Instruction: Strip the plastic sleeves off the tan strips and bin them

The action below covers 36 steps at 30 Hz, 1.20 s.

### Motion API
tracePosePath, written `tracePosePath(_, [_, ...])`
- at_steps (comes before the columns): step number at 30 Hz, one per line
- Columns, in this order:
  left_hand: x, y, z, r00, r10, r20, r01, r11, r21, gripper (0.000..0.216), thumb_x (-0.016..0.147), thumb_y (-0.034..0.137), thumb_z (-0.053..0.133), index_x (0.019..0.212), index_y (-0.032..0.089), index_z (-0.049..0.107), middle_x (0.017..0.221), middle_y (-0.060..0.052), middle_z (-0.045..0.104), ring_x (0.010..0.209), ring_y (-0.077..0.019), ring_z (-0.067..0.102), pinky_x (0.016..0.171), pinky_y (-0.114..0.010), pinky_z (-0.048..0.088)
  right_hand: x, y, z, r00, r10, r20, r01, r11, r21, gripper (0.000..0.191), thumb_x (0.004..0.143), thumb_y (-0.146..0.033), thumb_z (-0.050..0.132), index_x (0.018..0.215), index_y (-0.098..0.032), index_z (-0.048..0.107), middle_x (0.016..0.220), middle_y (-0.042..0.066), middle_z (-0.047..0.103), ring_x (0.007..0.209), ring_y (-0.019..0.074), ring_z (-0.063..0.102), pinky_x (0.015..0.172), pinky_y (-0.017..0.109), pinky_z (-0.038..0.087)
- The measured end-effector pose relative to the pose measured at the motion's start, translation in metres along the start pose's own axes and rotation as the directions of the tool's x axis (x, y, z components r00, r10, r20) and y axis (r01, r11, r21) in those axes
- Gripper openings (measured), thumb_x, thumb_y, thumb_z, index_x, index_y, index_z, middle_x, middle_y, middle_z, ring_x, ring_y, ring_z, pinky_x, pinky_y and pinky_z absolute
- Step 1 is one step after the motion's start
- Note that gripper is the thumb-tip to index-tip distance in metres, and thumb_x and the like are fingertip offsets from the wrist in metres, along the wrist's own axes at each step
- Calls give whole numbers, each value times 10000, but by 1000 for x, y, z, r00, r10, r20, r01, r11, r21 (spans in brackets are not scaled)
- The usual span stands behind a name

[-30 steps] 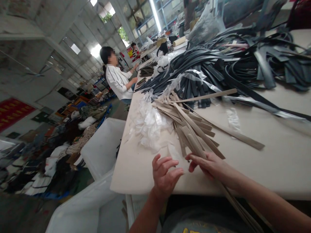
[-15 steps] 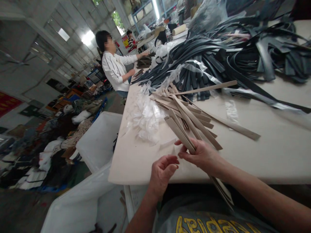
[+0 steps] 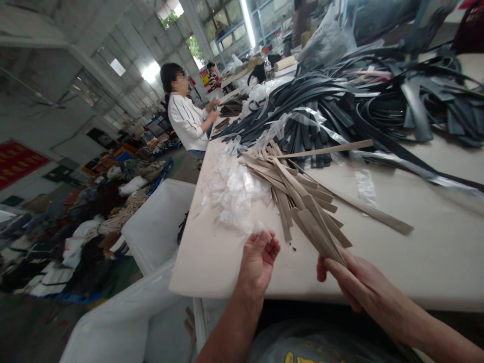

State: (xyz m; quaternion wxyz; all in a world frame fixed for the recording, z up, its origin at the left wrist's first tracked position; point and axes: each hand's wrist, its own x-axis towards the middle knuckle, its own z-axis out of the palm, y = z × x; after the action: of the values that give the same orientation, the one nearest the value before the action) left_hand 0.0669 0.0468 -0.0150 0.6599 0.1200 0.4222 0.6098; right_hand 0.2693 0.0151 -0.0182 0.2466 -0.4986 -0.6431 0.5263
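Strips (image 3: 319, 234), tan, lie in our right hand (image 3: 355, 280), over the near part of the table (image 3: 401, 267). We set a dial on the tan pile (image 3: 289, 184), twelve at the top of the view, and log by size.

Table: pale top, filling most of the ground from twelve round to six. Straps (image 3: 328, 106): black, a long tangled heap at one o'clock. Bins (image 3: 157, 219): two, white, beside the table, at eight and just past it. Co-worker (image 3: 187, 121): white top, at ten, both hands at the table's side. Pile: loose tan strips, fanned and crossing. Wrap (image 3: 236, 191): crumpled white film at nine, beside the pile.

Held strips: five o'clock, tilted, upper ends overlapping the pile in our view; we cannot tell whether they touch it. Right hand, between four and five: thumb laid along the strips, fingers closed round them from below. Left hand (image 3: 261, 254), seven o'clock: fingers curled, tips drawn together on a scrap (image 3: 260, 228) of white film. Specks (image 3: 292, 247): dark, tiny, on the table between our hands.
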Motion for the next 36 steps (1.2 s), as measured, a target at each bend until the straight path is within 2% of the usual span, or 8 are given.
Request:
tracePosePath(5, [6, -1, 15, 999, 44, 11, -44, 998, -48, 239, 599, 256, 854, 742, 156, 691, 853, -31, 728, 688, -91, 656, 687, -218, 531, -13, 19, 12, 998, 62, 27, -62, 998, -1, 377, 939, -524, 288, 817, -226, 486, 637, -30, 504, 497, 132, 512, 505, 241, 440])
tracePosePath(11, [3, -8, 30, 996, 26, 85, -23, 999, -32, 206, 626, 259, 840, 735, 159, 697, 831, -31, 733, 725, -102, 665, 701, -214, 518, -14, 8, 15, 999, -11, 49, 14, 999, -46, 338, 955, -488, 265, 851, -228, 454, 664, -22, 513, 525, 138, 500, 526, 246, 429])
tracePosePath(18, [0, -15, 32, 991, 10, 136, -10, 1000, -6, 196, 634, 272, 834, 721, 160, 699, 811, -32, 738, 754, -125, 676, 748, -238, 510, -9, 3, 15, 999, -18, 50, 20, 999, -49, 301, 946, -454, 268, 830, -226, 428, 681, -7, 517, 557, 147, 494, 546, 258, 416])
tracePosePath(25, [-1, -15, 27, 988, -42, 151, 31, 997, 75, 166, 652, 239, 821, 724, 149, 702, 761, -12, 727, 691, -98, 653, 690, -198, 498, -12, 1, 12, 994, -63, 88, 76, 986, -151, 316, 959, -452, 303, 807, -222, 458, 704, 9, 570, 639, 168, 521, 612, 273, 410])
tracePosePath(29, [1, -10, 20, 977, -51, 207, 10, 981, 192, 185, 671, 269, 802, 736, 132, 696, 750, -29, 714, 693, -116, 641, 729, -236, 501, -17, 3, 10, 992, -47, 118, 50, 998, -28, 371, 969, -492, 294, 828, -215, 496, 687, -7, 565, 562, 141, 520, 549, 247, 433])
tracePosePath(33, [2, -8, 12, 980, 64, 186, -114, 956, 272, 194, 672, 298, 795, 699, 137, 691, 703, -23, 694, 678, -118, 617, 742, -248, 491, -20, 10, 9, 991, 10, 130, -35, 981, 189, 402, 957, -536, 291, 916, -206, 518, 765, -1, 585, 515, 120, 538, 500, 232, 467])
tracePosePath(36, [-3, -17, 9, 983, 73, 167, -123, 940, 317, 184, 666, 303, 793, 698, 145, 706, 703, -20, 696, 694, -125, 612, 762, -259, 485, -17, 11, 10, 994, 17, 111, -39, 979, 199, 408, 955, -532, 303, 900, -196, 528, 721, -7, 587, 494, 114, 538, 493, 226, 461])
